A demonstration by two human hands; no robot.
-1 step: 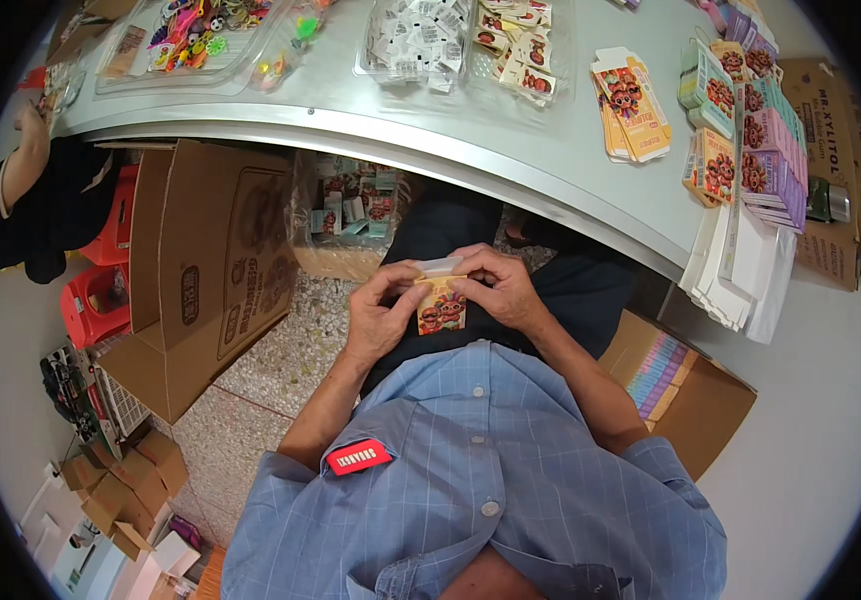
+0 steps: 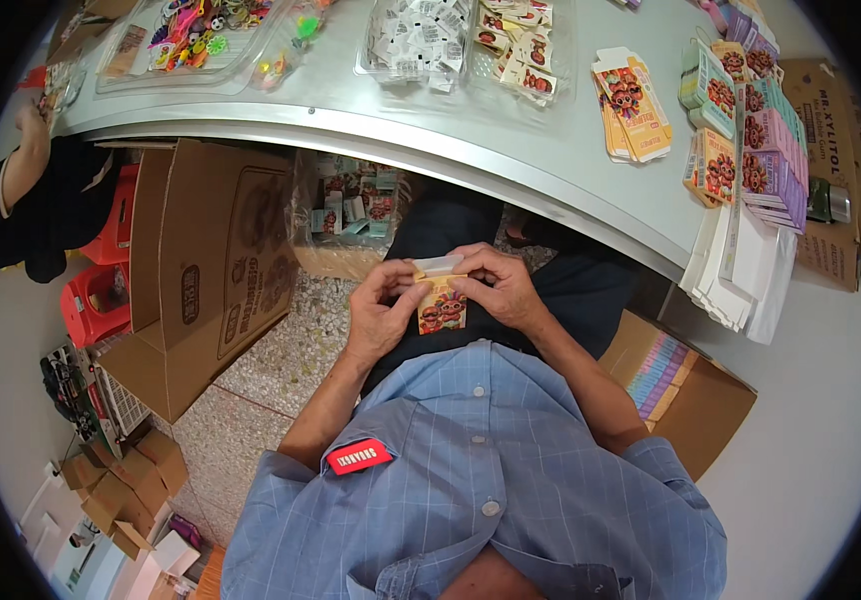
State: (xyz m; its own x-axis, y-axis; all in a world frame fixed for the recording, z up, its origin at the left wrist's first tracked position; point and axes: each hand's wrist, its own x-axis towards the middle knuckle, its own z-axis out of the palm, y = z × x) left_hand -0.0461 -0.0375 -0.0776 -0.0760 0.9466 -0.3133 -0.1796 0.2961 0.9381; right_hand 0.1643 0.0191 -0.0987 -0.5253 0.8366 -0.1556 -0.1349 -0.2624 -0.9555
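Grip, head view: left hand (image 2: 383,312) and right hand (image 2: 499,288) both pinch the small carton (image 2: 443,308), thumbs on the printed face, fingers curled behind its far end.
Carton: orange-yellow, character-printed; above the lap, short of the table (image 2: 571,150) edge; pale flap (image 2: 439,265) stands at the far end between the hands.
Handling: probably thin card, so light, fairly stiff, smooth; would crease under hard pressure. Best held by side edges near the far end, lightly. Whether filled: cannot tell.
Toy tray: clear tray (image 2: 176,79), far left on table; heaped with bright little toys (image 2: 201,30).
Packet trays: two clear trays, far middle; left one full of white packets (image 2: 419,45), right one of cream printed packets (image 2: 536,55).
Lined box: brown box (image 2: 341,262) beneath the table, plastic-lined; many teal small boxes (image 2: 356,205) jumbled inside.
Right-hand box: open brown box (image 2: 706,430), near right; rows of pastel packs (image 2: 663,370).
Tall box: large brown box (image 2: 206,250) on the left; contents hidden.
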